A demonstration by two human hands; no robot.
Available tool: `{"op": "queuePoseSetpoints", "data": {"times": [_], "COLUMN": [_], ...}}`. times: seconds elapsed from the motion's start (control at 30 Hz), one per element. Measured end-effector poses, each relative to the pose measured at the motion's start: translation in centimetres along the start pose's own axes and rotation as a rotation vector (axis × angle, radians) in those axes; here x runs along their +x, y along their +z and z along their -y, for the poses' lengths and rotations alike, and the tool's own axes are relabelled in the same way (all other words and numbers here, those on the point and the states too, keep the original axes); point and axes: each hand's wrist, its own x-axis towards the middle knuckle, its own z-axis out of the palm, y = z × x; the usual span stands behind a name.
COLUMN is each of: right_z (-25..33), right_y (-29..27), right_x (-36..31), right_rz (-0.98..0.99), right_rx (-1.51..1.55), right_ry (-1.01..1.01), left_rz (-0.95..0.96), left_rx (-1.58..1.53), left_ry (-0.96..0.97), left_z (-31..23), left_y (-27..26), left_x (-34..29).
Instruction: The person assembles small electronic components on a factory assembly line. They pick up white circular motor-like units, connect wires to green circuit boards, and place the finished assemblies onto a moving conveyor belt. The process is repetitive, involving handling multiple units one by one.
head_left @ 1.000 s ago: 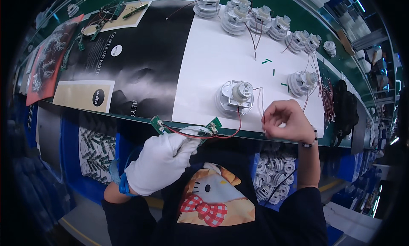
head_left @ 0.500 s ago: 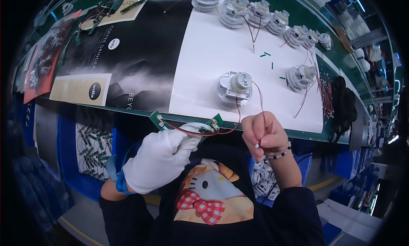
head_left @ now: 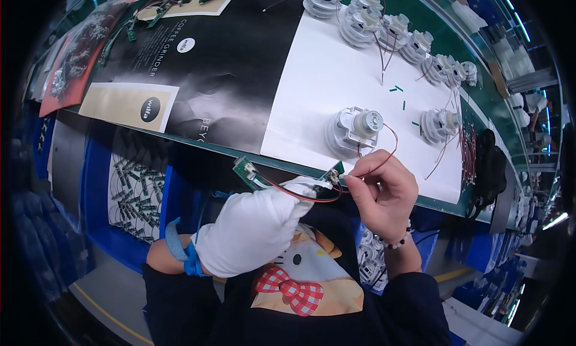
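My left hand, in a white glove with a blue wrist strap, is closed on a wired circuit board assembly, gripping it between two small green boards. The left board sticks out past the fingers. The right board stands at the fingertips, and red and black wires bow between them. My bare right hand pinches the small white plug of a red wire right at that right board. Fingers hide whether plug and socket are joined. The wire leads to a white motor unit standing on the table.
More white motor units line the table's far side, and one stands to the right. Small green strips lie on the white sheet. A blue bin of boards sits lower left; an orange bag lies upper left.
My right hand has brought the plug up and against the right board, its fingers now beside it. My left hand has shifted slightly right with the boards. The whole view has swung a little.
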Motion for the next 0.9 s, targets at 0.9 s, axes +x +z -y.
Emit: {"op": "queuePoseSetpoints", "data": {"times": [0.9], "right_z": [0.3], "right_y": [0.0], "right_x": [-0.1], "right_rz": [0.028], "right_rx": [-0.520], "right_ry": [-0.351], "left_rz": [-0.078], "left_rx": [-0.151], "left_ry": [-0.042], "left_z": [0.2], "left_y": [0.6], "left_x": [0.1]}}
